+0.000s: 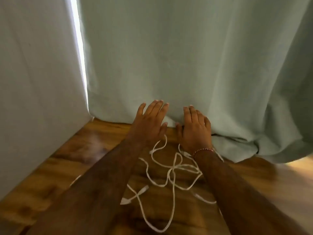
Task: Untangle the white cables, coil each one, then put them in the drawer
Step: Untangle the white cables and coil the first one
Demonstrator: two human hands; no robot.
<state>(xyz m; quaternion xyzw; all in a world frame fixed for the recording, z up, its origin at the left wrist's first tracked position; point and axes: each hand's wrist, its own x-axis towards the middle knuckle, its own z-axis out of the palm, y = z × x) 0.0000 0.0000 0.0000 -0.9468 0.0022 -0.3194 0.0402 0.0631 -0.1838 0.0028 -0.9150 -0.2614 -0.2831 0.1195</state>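
A tangle of thin white cables [171, 173] lies on the wooden tabletop [64, 168] between my forearms, with loops crossing each other and plug ends showing near the front. My left hand [149, 122] is stretched forward beyond the tangle, fingers spread, palm down against the foot of the curtain. My right hand [194, 129] is beside it, also flat with fingers apart, a red-and-white thread band on the wrist. One cable loop reaches up to my left thumb; neither hand grips a cable. No drawer is in view.
A pale green curtain [169, 56] hangs along the table's far edge and drapes onto it at the right. A light wall [33, 82] borders the table on the left, with a bright gap of daylight between them.
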